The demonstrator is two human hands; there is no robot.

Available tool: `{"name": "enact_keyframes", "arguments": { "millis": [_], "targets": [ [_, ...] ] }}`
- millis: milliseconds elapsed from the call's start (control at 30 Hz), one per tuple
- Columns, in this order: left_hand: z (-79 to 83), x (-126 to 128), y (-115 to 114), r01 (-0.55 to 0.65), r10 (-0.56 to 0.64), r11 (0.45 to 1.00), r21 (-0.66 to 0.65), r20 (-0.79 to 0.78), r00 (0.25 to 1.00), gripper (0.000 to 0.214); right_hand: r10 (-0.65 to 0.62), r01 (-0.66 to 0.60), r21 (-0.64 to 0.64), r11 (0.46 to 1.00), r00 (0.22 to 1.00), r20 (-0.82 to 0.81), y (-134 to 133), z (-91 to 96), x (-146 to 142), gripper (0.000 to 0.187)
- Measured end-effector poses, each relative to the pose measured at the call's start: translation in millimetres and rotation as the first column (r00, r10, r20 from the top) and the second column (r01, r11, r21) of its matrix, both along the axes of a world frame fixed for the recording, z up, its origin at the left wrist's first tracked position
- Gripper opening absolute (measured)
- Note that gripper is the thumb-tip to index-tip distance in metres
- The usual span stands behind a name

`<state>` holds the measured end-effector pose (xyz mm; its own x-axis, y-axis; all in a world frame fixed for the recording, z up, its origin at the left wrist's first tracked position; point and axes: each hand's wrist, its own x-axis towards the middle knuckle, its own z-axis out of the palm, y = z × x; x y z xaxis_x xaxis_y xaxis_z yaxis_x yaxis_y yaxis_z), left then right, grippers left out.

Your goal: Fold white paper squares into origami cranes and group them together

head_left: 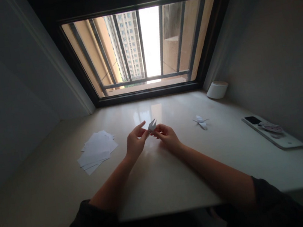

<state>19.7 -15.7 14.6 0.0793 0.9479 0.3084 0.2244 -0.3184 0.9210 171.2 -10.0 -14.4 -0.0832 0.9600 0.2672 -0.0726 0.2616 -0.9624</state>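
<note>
So the setup is a pale cream, glossy stone counter [156, 181] built into a deep alcove, with grey walls closing in on both sides. One big dark-framed window [143, 46] with metal bars runs along the far edge. Tower blocks show through it and the daylight bounces off the middle of the surface, but the room itself is pretty dim. Both hands are out over the middle of the counter. The left hand [134, 143] and the right hand [167, 135] each pinch one small folded piece of white paper [151, 125] between thumb and fingertips, so both grips are closed on it. It sits just above the surface with two pointy flaps sticking up. Counting stuff: one loose fanned stack of white paper sheets [97, 152] lies toward the left edge (can't tell how many sheets). One finished folded white paper figure with spread wings [201, 122] lies right of the hands, well apart from them. One short white round container [217, 89] is in the far right corner, just beside the wall. One flat white rectangular device [283, 139] lies along the right edge, with a dark patch and a small roundish thing on top that I can't make out. Dark sleeves [278, 200] cover both arms from about the elbow at the near edge.
</note>
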Motion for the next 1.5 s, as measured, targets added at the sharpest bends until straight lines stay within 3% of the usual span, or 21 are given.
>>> {"name": "enact_keyframes", "arguments": {
  "millis": [100, 300, 433, 567, 700, 933, 1033, 1200, 1500],
  "targets": [
    [-7.2, 0.5, 4.8, 0.125, -0.114, 0.988, -0.093, 0.113, 0.987, 0.035, -0.037, 0.037, -0.01, 0.999, 0.998, 0.051, 0.2, -1.8, 0.6, 0.027],
    [-6.6, 1.7, 2.4, 0.176, -0.142, 0.97, -0.166, 0.201, 0.969, 0.034, -0.156, 0.143, 0.08, 0.986, 0.971, 0.184, -6.1, 3.6, 1.7, 0.03],
    [-1.9, 1.2, -0.3, 0.166, -0.153, 0.977, -0.131, 0.109, 0.982, 0.034, -0.202, 0.176, 0.13, 0.976, 0.952, 0.228, -8.1, 7.0, 2.3, 0.03],
    [-3.6, -1.1, -0.1, 0.082, -0.084, 0.994, -0.072, -0.025, 0.996, 0.032, -0.203, 0.161, 0.17, 0.972, 0.941, 0.269, -8.6, 7.8, 2.5, 0.026],
    [-7.9, -3.5, 3.1, 0.076, -0.077, 0.994, -0.078, -0.014, 0.997, 0.033, -0.177, 0.119, 0.2, 0.973, 0.935, 0.307, -10.5, 8.2, 1.6, 0.022],
    [-8.0, -3.0, 7.8, 0.077, -0.055, 0.985, -0.156, 0.142, 0.988, 0.031, -0.088, 0.068, 0.096, 0.993, 0.971, 0.222, -6.9, 5.5, 1.6, 0.028],
    [-7.7, -3.1, 8.5, 0.07, -0.046, 0.982, -0.177, 0.14, 0.989, 0.031, -0.086, 0.07, 0.077, 0.995, 0.968, 0.237, -6.5, 6.6, 2.7, 0.03],
    [-8.0, -4.5, 8.8, 0.085, -0.061, 0.976, -0.199, 0.123, 0.991, 0.033, -0.185, 0.169, 0.085, 0.982, 0.952, 0.242, -5.9, 6.3, 4.3, 0.027],
    [-1.5, -7.0, 7.1, 0.137, -0.118, 0.951, -0.277, 0.084, 0.989, 0.034, -0.126, 0.124, 0.023, 0.992, 0.983, 0.136, 0.8, 1.6, 5.5, 0.028]
  ]
}}
